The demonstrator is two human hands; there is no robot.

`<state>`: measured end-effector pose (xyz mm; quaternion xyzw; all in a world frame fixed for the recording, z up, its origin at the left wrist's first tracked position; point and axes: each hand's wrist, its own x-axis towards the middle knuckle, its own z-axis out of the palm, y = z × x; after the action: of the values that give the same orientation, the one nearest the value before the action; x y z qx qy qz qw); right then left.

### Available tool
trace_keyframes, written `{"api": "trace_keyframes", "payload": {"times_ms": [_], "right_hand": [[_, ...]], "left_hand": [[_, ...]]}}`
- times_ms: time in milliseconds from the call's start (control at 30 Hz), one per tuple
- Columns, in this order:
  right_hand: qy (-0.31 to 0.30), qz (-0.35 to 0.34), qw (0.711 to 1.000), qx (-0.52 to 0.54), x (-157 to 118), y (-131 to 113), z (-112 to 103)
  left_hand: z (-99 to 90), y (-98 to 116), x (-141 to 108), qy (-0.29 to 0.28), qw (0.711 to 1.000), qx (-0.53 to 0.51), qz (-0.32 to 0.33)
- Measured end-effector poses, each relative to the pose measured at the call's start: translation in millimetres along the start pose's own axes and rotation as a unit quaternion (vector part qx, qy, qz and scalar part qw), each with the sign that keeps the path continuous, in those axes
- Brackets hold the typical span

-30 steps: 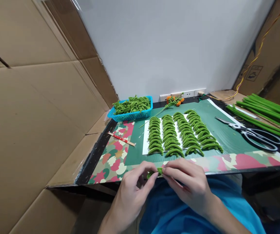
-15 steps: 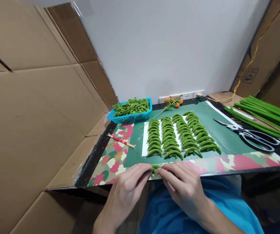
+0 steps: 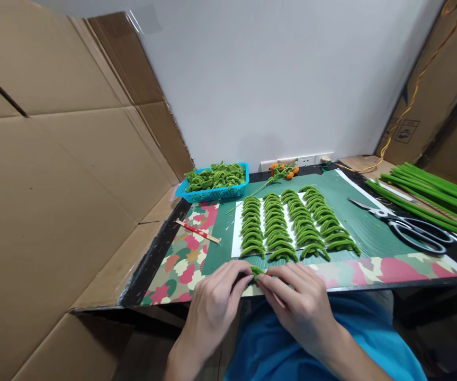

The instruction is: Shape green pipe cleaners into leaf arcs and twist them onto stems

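the left hand (image 3: 217,295) and right hand (image 3: 302,295) each have a closed, pinching grip on one fuzzy green strip (image 3: 256,270), just in front of the white paper (image 3: 236,239). soft pinches near both ends should shape it without squashing it.

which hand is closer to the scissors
Right. The right hand is in front and to the left of the scissors; the left hand is farther left.
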<state>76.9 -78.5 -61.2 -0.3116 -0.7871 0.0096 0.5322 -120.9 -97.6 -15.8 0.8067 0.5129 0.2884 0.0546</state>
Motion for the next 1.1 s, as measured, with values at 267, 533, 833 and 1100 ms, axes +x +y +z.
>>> {"api": "trace_keyframes", "payload": {"times_ms": [267, 533, 833, 1100], "right_hand": [[-0.017, 0.002, 1.000, -0.006, 2.0, 3.2, 2.1], [0.013, 0.004, 1.000, 0.014, 1.7, 2.0, 2.8], [-0.022, 0.026, 0.999, -0.023, 0.0, 2.3, 6.3], [-0.057, 0.041, 0.997, -0.032, 1.6, 1.4, 5.0]], "left_hand": [[7.4, 0.7, 2.0, 0.036, 0.999, -0.022, -0.024], [9.7, -5.5, 5.1, 0.088, 0.996, 0.001, 0.012], [10.9, -4.0, 7.1, 0.074, 0.997, 0.021, 0.004], [6.6, -4.6, 8.4, 0.048, 0.998, 0.034, 0.003]]}}
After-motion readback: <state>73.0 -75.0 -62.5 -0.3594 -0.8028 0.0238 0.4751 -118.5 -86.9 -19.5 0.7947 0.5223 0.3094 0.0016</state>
